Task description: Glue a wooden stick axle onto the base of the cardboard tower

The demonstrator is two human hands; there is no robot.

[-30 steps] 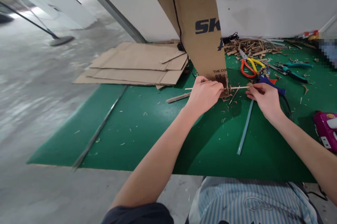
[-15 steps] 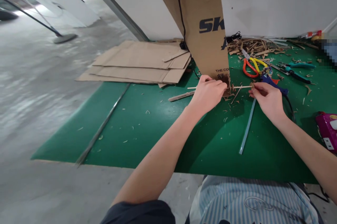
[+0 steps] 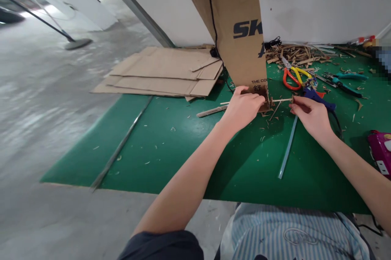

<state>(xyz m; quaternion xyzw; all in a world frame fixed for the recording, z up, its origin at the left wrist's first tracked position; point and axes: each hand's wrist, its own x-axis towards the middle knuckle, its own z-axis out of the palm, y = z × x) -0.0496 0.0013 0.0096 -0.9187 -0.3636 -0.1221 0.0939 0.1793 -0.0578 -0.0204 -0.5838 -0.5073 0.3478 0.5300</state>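
Observation:
A tall cardboard piece (image 3: 240, 48) with dark printing stands upright on the green table. A thin wooden stick (image 3: 281, 100) runs sideways through its base and sticks out on both sides. My left hand (image 3: 246, 105) is closed at the base, its fingers around the stick inside the cardboard; the fingertips are partly hidden. On the right, my right hand (image 3: 310, 111) pinches the stick's end, where a small brown bit of cardboard shows at the fingertips. A clear glue stick (image 3: 287, 148) lies just below my right hand, and a blue glue gun (image 3: 320, 99) lies behind it.
Flat cardboard sheets (image 3: 159, 68) are stacked at the left. Orange-and-yellow-handled scissors (image 3: 291, 79), teal pliers (image 3: 345, 81) and a heap of cardboard scraps (image 3: 293, 54) lie at the back right. A magenta power strip (image 3: 380, 150) sits at the right edge. Another cardboard strip (image 3: 212, 111) lies beside my left hand.
The whole view has shifted slightly. Both hands keep their hold on the stick, with hardly any movement against the cardboard.

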